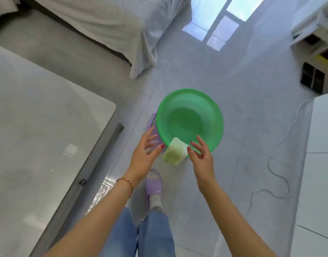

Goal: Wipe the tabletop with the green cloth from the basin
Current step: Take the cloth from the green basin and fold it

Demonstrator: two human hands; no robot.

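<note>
Blue jeans point(155, 236), lilac slipper point(153, 186), gold bracelet point(125, 180).

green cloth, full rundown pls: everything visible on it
The green cloth is pale yellow-green, soft-looking, folded into a thick pad. It is draped over the near rim of the green basin, partly inside and partly hanging out above the floor. Right hand thumb is at its right edge; contact unclear. Left hand is beside it, apart.

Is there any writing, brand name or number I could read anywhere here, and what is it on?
None can be read.
Basin, cloth: no print shows.
Slipper: a small mark on the strap, too blurred to read.
Dark items at right: too blurred to tell.
</note>
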